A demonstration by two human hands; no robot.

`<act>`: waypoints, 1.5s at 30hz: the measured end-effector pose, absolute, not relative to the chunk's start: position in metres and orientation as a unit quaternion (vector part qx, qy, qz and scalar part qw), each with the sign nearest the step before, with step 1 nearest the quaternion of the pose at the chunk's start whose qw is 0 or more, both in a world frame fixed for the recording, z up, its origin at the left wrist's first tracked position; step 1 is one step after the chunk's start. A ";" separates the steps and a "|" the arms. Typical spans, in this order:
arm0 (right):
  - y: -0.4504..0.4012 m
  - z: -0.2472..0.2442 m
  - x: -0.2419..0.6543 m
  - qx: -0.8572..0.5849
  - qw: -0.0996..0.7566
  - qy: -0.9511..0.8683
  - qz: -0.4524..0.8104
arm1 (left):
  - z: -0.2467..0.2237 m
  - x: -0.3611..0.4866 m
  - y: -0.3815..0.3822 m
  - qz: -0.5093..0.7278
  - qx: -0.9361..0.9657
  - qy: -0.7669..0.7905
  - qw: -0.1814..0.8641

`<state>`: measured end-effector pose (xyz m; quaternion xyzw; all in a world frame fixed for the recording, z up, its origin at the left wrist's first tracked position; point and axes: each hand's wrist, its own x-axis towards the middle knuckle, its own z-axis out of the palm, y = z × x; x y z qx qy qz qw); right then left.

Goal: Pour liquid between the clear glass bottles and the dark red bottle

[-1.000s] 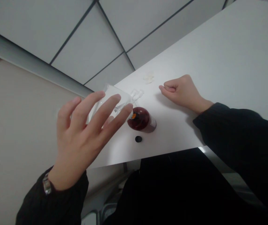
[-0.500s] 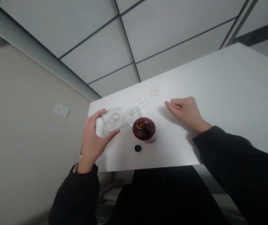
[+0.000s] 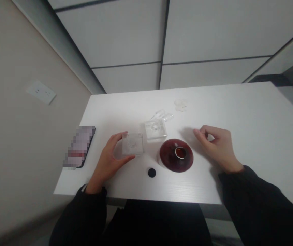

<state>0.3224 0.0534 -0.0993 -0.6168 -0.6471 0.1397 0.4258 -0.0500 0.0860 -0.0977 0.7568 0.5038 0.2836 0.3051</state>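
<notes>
My left hand [image 3: 110, 158] grips a clear square plastic box [image 3: 132, 145] with a round ring in its face, thumb along the near edge and fingers at the far edge. A similar clear square piece [image 3: 155, 130] with a ring lies on the table just beyond it to the right. Right of centre stands a dark red-brown bottle [image 3: 176, 158], its round neck uncovered. On the right, my right hand [image 3: 216, 145] is curled, thumb and fingers closed in a loop, nothing visible in it.
A black disc [image 3: 151, 172], perhaps a cap, sits near the bottle. Clear small parts [image 3: 165, 116] and pale thin pieces [image 3: 180, 105] lie farther back on the white table [image 3: 251, 136]. A phone-like object [image 3: 81, 147], partly pixelated, lies left. A wall socket [image 3: 41, 92] is beside the table.
The camera view has shifted and turned, bringing the phone-like object into view. My left hand still holds the clear box, now lower and flatter near the table. My right hand stays curled.
</notes>
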 end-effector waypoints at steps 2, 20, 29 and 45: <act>0.054 -0.100 0.323 -0.618 0.429 -0.644 0.135 | -0.101 -0.051 0.086 0.274 0.751 0.506 0.323; 0.066 -0.114 0.331 -0.598 0.440 -0.643 0.187 | -0.114 -0.051 0.097 0.268 0.766 0.521 0.263; 0.059 -0.110 0.322 -0.562 0.404 -0.692 0.205 | -0.114 -0.054 0.097 0.258 0.790 0.511 0.221; 0.114 -0.101 0.297 -0.463 0.321 -0.753 0.341 | -0.110 -0.057 0.086 0.294 0.796 0.478 0.227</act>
